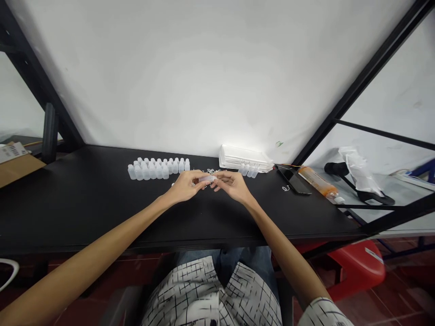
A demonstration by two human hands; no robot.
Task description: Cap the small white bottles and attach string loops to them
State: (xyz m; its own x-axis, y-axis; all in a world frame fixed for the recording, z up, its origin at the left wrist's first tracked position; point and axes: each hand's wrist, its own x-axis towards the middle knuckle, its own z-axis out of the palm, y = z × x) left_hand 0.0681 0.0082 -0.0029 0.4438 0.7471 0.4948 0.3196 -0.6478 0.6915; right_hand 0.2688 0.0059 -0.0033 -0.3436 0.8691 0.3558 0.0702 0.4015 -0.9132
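Note:
Between my hands, above the black table, a small translucent white plastic bottle (205, 179) lies on its side. My left hand (185, 186) is closed around its body. At the other end, the fingers of my right hand (234, 184) pinch around the bottle's neck; its tip is partly hidden by them. Just behind the hands lie small white loop-shaped pieces (211, 171), partly covered by my fingers. To the left stand several similar small bottles (149, 171) upright in rows. A few more small bottles (248, 170) stand beyond my right hand.
A stack of flat white packets (243, 156) lies against the wall. On the right are a black phone (295, 182), a white loop (286, 188) and an orange-labelled bottle (317, 182) lying down. Black metal frame bars (326, 113) flank the table; a cardboard box (20, 165) is far left.

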